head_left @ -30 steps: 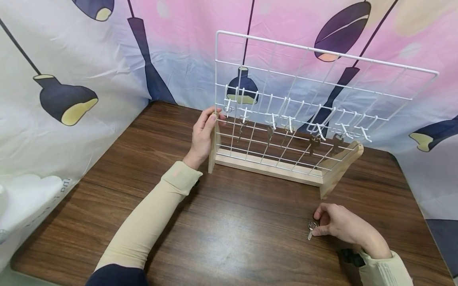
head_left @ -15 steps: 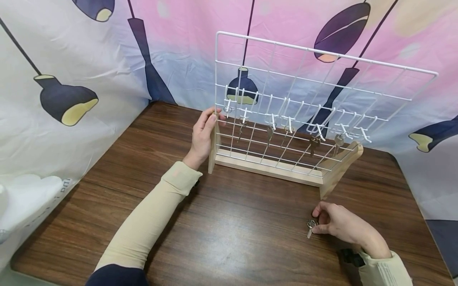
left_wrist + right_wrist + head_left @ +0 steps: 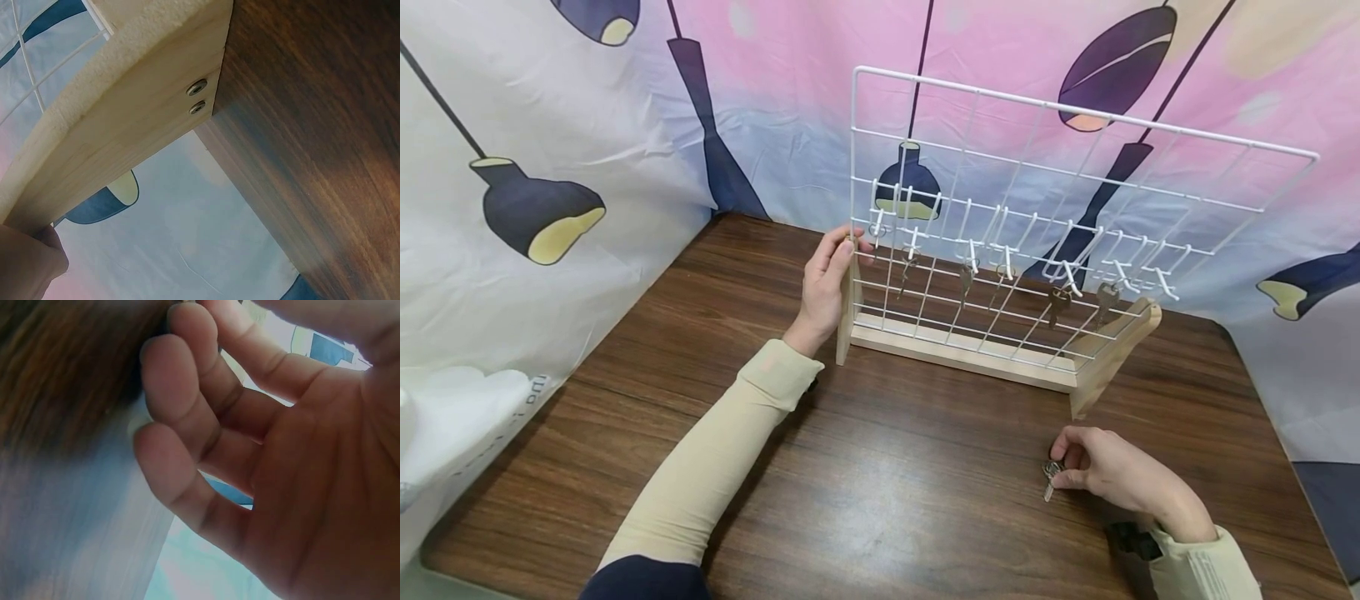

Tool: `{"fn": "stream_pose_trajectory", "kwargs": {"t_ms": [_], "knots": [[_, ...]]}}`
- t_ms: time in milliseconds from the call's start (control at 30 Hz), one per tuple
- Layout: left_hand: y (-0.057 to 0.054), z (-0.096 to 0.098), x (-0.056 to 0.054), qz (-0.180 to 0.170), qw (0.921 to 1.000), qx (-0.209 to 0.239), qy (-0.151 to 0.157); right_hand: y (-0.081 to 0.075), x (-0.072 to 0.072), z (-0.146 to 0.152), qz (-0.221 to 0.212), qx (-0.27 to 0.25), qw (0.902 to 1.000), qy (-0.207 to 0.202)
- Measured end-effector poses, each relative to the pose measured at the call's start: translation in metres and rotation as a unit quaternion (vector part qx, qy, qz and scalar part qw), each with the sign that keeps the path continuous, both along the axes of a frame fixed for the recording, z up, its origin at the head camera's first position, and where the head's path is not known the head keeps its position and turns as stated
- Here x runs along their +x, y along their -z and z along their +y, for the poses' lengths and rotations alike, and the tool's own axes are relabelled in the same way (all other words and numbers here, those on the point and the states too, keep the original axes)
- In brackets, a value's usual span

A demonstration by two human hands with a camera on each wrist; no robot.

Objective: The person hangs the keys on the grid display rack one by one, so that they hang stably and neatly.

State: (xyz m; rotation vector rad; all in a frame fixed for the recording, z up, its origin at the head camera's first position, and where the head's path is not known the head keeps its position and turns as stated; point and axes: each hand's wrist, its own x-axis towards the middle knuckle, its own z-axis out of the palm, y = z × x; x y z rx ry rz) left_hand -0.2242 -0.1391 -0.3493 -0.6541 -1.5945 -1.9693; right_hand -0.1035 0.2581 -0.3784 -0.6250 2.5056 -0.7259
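Observation:
A white wire grid rack (image 3: 1060,208) stands in a wooden base (image 3: 962,350) at the back of the brown table (image 3: 880,492). Several keys hang on its white hooks, among them a dark key (image 3: 1057,303). My left hand (image 3: 824,282) grips the rack's left wooden end piece (image 3: 847,308), which fills the left wrist view (image 3: 119,131). My right hand (image 3: 1105,477) rests on the table in front of the rack's right end and pinches a small key on a ring (image 3: 1050,477). The right wrist view shows only curled fingers (image 3: 187,412).
A printed fabric backdrop (image 3: 550,167) encloses the table at the left, back and right. The rack's right wooden foot (image 3: 1108,358) stands just behind my right hand. A dark strap (image 3: 1133,540) sits on my right wrist.
My right hand has shifted slightly on the table while pinching the key. The left hand and the rack have not moved.

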Motion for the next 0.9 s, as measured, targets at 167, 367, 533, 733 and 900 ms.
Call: {"fn": "stream_pose_trajectory", "kwargs": {"t_ms": [167,367,533,733,900], "knots": [[0.0003,0.0006,0.0003,-0.001,1.0000,0.006,-0.001,-0.0002,0.0004,-0.0010,0.002,0.000,1.0000,-0.001],[0.0018,0.0007,0.0004,-0.003,0.9999,0.009,-0.003,0.0004,0.0005,-0.0011,0.014,-0.006,0.9999,-0.003],[0.0016,0.0009,0.0001,0.000,0.9999,0.012,-0.001,0.0004,0.0000,-0.0012,0.025,-0.011,0.9996,-0.005],[0.0010,0.0010,-0.0004,0.005,0.9999,0.012,-0.001,-0.0005,-0.0003,-0.0020,0.042,-0.004,0.9991,-0.005],[0.0002,0.0006,0.0004,0.002,0.9999,0.011,-0.002,-0.0022,-0.0009,-0.0026,0.053,0.014,0.9985,-0.001]]}}
